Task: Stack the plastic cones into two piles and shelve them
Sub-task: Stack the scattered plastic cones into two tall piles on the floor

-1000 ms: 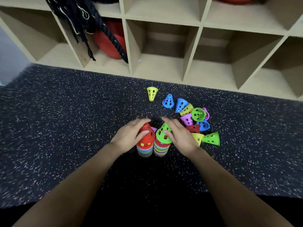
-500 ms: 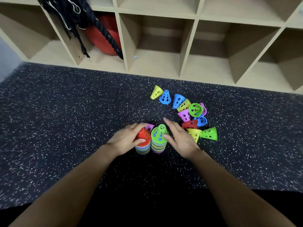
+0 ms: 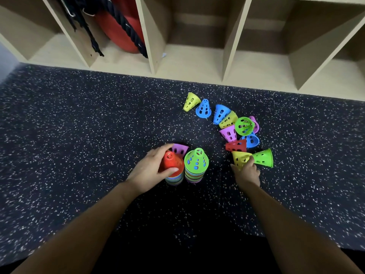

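Two piles of perforated plastic cones stand side by side on the floor. The red-topped pile [image 3: 171, 165] is gripped by my left hand [image 3: 149, 171], fingers and thumb curled round it. The green-topped pile [image 3: 196, 165] stands free just right of it. A purple cone [image 3: 180, 149] lies behind the two piles. Further right, my right hand [image 3: 246, 173] pinches a yellow cone [image 3: 240, 158] at the near edge of a loose heap of several cones [image 3: 237, 131]. A green cone [image 3: 263, 158] lies on its side beside the yellow one.
A wooden cubby shelf [image 3: 195, 64] runs along the back edge of the dark speckled floor [image 3: 79, 135]. One cubby on the left holds a red ball [image 3: 120, 28] and dark ropes [image 3: 126, 26]. A yellow cone [image 3: 190, 101] and a blue cone [image 3: 203, 109] lie nearest the shelf.
My right hand has left the green-topped pile and moved right to the yellow cone in the loose heap. My left hand stays on the red-topped pile.
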